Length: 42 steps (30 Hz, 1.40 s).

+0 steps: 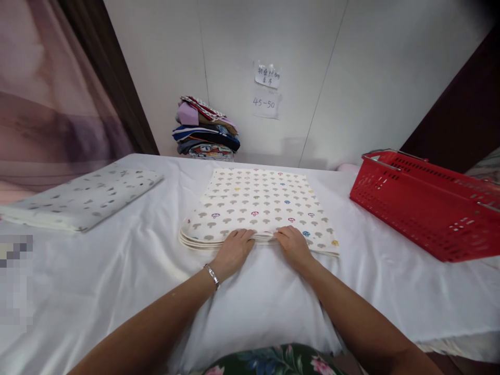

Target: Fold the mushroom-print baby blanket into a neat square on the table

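A folded cream tablecloth [261, 203] printed with grey and a few coloured mushrooms lies flat before me, its layers stacked at the near edge. My left hand [236, 252], with a silver bracelet on the wrist, grips that edge left of its middle. A short way to the right, my right hand [292, 246] grips the same edge. Both hands have fingers on top of the cloth and closed round the layers; the thumbs are mostly hidden. Between the hands the edge bunches slightly.
A second folded patterned cloth [89, 195] lies at the left on the white-covered table [136, 291]. At the right stands a red plastic basket [422, 208] with metal handles. Folded fabrics [207, 127] are piled by the wall, which bears paper notes [266, 88].
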Motion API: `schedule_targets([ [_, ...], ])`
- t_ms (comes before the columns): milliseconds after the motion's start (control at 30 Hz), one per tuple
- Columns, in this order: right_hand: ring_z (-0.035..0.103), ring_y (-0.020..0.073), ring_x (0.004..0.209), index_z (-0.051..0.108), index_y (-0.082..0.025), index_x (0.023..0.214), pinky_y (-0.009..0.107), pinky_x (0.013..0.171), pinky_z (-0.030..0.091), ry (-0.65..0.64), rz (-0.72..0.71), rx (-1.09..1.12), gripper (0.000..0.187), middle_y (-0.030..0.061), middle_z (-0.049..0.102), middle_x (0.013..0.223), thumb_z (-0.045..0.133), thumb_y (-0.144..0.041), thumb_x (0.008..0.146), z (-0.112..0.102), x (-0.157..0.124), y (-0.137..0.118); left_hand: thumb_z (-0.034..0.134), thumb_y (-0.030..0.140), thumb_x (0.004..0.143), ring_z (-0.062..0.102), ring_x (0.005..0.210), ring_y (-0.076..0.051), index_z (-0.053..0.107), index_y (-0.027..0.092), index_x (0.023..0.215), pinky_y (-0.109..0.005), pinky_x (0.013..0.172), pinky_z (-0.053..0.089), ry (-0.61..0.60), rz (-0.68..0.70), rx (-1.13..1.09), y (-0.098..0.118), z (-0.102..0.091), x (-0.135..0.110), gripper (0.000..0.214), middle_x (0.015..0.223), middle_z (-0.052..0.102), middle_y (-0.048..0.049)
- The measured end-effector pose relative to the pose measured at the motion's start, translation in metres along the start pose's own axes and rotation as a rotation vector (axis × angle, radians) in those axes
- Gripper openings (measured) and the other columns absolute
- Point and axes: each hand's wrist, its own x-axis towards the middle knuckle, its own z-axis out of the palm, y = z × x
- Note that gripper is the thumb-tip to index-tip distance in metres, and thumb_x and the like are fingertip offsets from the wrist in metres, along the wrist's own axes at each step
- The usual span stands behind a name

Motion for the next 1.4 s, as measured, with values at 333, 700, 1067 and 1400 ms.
schedule_targets([
  [333, 0.046, 0.0173, 0.078, 0.062, -0.019, 0.092, 0.029, 0.068, 0.035, 0.073, 0.001, 0.02, 0.021, 0.0063, 0.058, 0.087, 0.042, -0.015, 0.087, 0.0, -0.002, -0.001, 0.034, 0.009, 0.086, 0.045, 0.102, -0.019, 0.054, 0.017, 0.086, -0.036, 0.088, 0.039, 0.104, -0.021, -0.31, -0.004, 0.003, -0.003, 0.021, 0.112, 0.05, -0.0063],
  [700, 0.045, 0.0163, 0.079, 0.061, -0.017, 0.091, 0.028, 0.069, 0.034, -0.06, -0.084, 0.081, 0.02, 0.0062, 0.057, 0.086, 0.042, -0.01, 0.086, -0.006, -0.004, -0.009, 0.034, 0.013, 0.086, 0.042, 0.113, -0.019, 0.051, 0.019, 0.086, -0.04, 0.096, 0.037, 0.117, -0.173, -0.538, -0.004, -0.001, -0.008, 0.018, 0.117, 0.046, -0.0066],
  [1067, 0.045, 0.0188, 0.085, 0.058, -0.017, 0.093, 0.031, 0.073, 0.033, -0.138, -0.008, 0.024, 0.014, 0.0072, 0.056, 0.09, 0.047, -0.017, 0.086, -0.012, -0.003, -0.018, 0.034, 0.016, 0.088, 0.046, 0.109, -0.017, 0.053, 0.019, 0.087, -0.036, 0.093, 0.04, 0.119, -0.216, -0.574, -0.005, -0.002, -0.006, 0.02, 0.117, 0.048, -0.0059],
  [1400, 0.047, 0.0156, 0.081, 0.06, -0.019, 0.097, 0.027, 0.071, 0.034, -0.155, -0.035, 0.132, 0.025, 0.0049, 0.058, 0.089, 0.042, -0.007, 0.085, -0.011, -0.005, -0.006, 0.042, 0.016, 0.085, 0.039, 0.118, -0.02, 0.057, 0.018, 0.089, -0.045, 0.101, 0.029, 0.083, -0.053, -0.27, 0.005, -0.001, -0.008, 0.016, 0.123, 0.048, -0.0079],
])
